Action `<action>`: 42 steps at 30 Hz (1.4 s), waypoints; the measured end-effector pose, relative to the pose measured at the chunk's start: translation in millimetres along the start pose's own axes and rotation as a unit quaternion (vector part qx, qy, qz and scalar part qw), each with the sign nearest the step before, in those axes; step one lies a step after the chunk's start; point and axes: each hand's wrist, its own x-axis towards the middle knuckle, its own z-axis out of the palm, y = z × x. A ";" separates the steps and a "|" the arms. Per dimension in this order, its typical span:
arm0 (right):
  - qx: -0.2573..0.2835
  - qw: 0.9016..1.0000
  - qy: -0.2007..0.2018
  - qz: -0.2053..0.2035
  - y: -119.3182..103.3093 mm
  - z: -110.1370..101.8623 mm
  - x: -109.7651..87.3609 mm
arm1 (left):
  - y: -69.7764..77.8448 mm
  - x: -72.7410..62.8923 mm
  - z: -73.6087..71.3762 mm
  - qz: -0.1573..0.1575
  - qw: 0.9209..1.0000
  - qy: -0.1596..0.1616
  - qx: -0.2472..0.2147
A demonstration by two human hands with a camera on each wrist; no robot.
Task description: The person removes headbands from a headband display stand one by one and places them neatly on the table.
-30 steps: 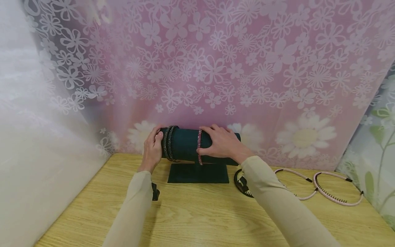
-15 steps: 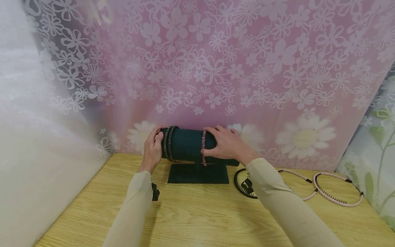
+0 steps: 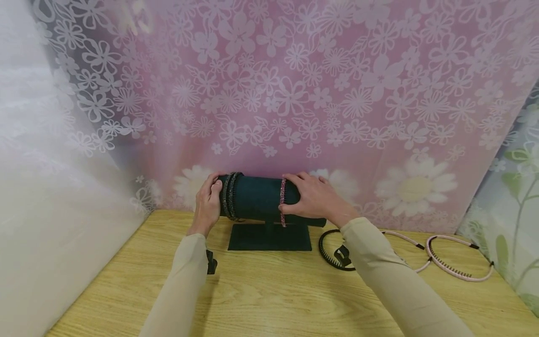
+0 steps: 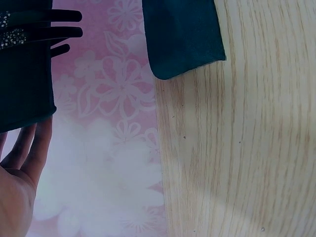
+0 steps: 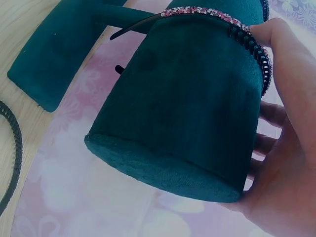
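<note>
A dark green velvet display stand has a horizontal roll (image 3: pixel 257 196) above a flat base (image 3: pixel 269 238). My left hand (image 3: pixel 207 203) holds the roll's left end, thumb in front and fingers behind. Beside that hand, dark glittery headbands (image 3: pixel 229 196) sit around the roll. Toward the right, a pink glittery toothed headband (image 3: pixel 282 206) goes over the roll. My right hand (image 3: pixel 313 196) holds this headband, its thumb at the front edge and fingertips near the top. In the right wrist view the pink headband (image 5: pixel 207 11) shows teeth inside and free black ends.
On the wooden table (image 3: pixel 269 295), a black toothed headband (image 3: pixel 323 252) lies right of the base, partly behind the right sleeve. Farther right lie pale pink headbands (image 3: pixel 448 270). A pink floral curtain (image 3: pixel 294 93) hangs close behind the stand.
My right hand has moved a little to the right along the roll, and the pink headband with it. The left hand and the dark headbands stay in place.
</note>
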 end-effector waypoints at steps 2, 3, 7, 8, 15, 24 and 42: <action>-0.001 1.000 0.001 0.000 0.9 -0.1 -0.8 | 0.2 -0.3 0.0 0.000 1.000 0.000 0.000; -0.001 1.000 0.001 0.000 1.3 -0.2 -1.2 | 0.2 -0.3 0.0 -0.002 1.000 0.000 -0.001; -0.003 1.000 0.000 0.002 2.8 -1.1 -3.1 | 0.2 -1.2 0.0 -0.002 1.000 -0.003 0.001; -0.004 1.000 0.000 0.003 3.3 -1.3 -3.6 | -0.2 -1.3 -0.1 -0.002 1.000 -0.005 0.001; -0.002 1.000 0.005 0.002 7.4 -1.2 -6.6 | 1.3 -1.3 -1.0 -0.001 1.000 -0.007 0.000; 0.001 1.000 0.005 0.000 13.2 -0.9 -10.7 | 1.9 -1.2 -0.7 0.002 1.000 -0.002 -0.001; 0.023 1.000 0.003 0.004 21.5 -1.0 -19.6 | -1.4 -0.7 0.0 0.005 1.000 0.003 -0.005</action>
